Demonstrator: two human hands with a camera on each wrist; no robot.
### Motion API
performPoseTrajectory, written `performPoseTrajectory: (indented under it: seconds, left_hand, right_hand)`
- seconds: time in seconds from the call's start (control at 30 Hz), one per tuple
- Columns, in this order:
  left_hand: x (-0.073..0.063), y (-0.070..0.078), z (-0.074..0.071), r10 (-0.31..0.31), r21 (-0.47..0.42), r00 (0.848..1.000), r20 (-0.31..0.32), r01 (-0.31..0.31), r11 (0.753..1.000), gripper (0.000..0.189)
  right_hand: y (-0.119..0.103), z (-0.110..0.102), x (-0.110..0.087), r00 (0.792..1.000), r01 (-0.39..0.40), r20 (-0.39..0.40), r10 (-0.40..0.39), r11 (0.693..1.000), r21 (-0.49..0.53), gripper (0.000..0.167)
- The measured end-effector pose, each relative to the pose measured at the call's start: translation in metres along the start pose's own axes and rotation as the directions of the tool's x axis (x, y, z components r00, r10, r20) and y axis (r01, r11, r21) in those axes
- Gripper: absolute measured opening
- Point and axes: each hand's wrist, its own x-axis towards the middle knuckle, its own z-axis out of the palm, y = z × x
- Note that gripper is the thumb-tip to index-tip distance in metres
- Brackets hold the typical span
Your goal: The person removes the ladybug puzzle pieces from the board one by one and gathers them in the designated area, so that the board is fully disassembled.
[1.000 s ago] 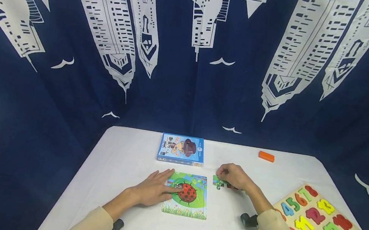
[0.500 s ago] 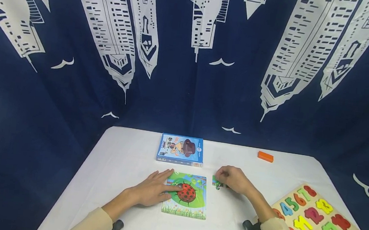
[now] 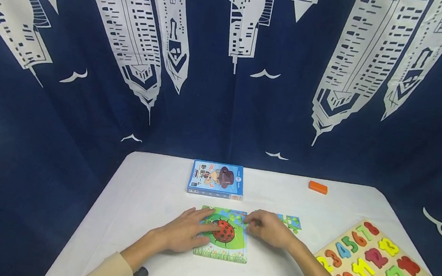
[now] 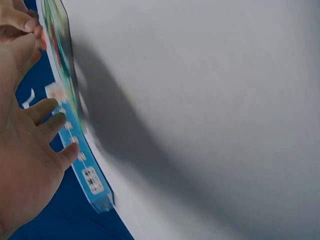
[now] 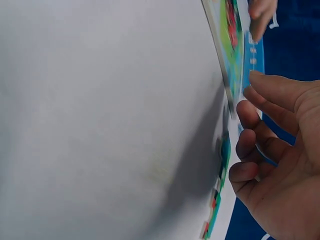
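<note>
A square ladybug puzzle (image 3: 229, 251) lies flat on the white table. My left hand (image 3: 183, 233) spreads over its left side, with one fingertip at the ladybug. In the left wrist view that hand (image 4: 25, 155) has extended, spread fingers and grips nothing. At the puzzle's upper right edge is my right hand (image 3: 270, 228), fingers loosely bent. No piece shows between thumb and fingers of the right hand (image 5: 280, 135) in the right wrist view. Loose puzzle pieces (image 3: 293, 222) lie just beyond it, partly covered; the right wrist view shows these pieces (image 5: 218, 192) edge-on.
A blue game box (image 3: 216, 180) lies behind the puzzle. An orange block (image 3: 318, 187) sits at the back right. On the right, a wooden number board (image 3: 386, 272) reaches under the right forearm. A dark blue printed curtain (image 3: 223, 120) hangs behind the table.
My right hand has moved left and nearer from the loose pieces to the puzzle's edge, uncovering pieces on the right. My left hand has shifted slightly over the puzzle.
</note>
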Motion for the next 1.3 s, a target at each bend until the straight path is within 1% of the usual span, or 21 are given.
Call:
performPoseTrajectory:
  seconds: [0.1,0.23,0.33,0.57,0.73,0.83,1.0,1.3]
  left_hand:
    - [0.000,0.010,0.001,0.028,0.015,1.000,0.012,-0.028,1.000,0.048]
    - [0.000,0.021,0.003,0.065,0.042,0.998,0.025,-0.066,0.997,0.051]
    - [0.000,0.027,0.004,0.089,0.056,0.994,0.056,-0.092,0.994,0.050]
    - [0.002,0.033,0.011,0.095,0.069,0.981,0.167,-0.108,0.992,0.051]
    - [0.002,0.033,0.010,0.083,0.098,0.974,0.212,-0.105,0.990,0.052]
    - [0.003,0.034,0.007,0.080,0.093,0.971,0.227,-0.103,0.990,0.052]
    - [0.003,0.036,0.005,0.080,0.086,0.970,0.231,-0.102,0.991,0.052]
    - [0.005,0.037,0.002,0.076,0.128,0.970,0.232,-0.107,0.986,0.051]
  right_hand:
    - [-0.004,0.005,-0.004,1.000,0.011,0.010,-0.010,1.000,-0.021,0.024]
    - [-0.007,0.011,-0.008,0.999,0.035,0.001,-0.035,0.998,-0.057,0.031]
    - [-0.009,0.014,-0.010,0.999,0.043,0.000,-0.043,0.996,-0.082,0.035]
    - [-0.012,0.018,-0.013,0.999,0.045,0.008,-0.044,0.991,-0.127,0.041]
    - [-0.015,0.020,-0.013,1.000,0.026,0.005,-0.025,0.985,-0.173,0.042]
    - [-0.015,0.022,-0.013,1.000,0.014,0.001,-0.014,0.983,-0.182,0.041]
    - [-0.016,0.022,-0.014,1.000,0.005,-0.006,-0.006,0.984,-0.177,0.040]
    - [-0.015,0.021,-0.014,1.000,-0.003,-0.012,0.001,0.985,-0.171,0.038]
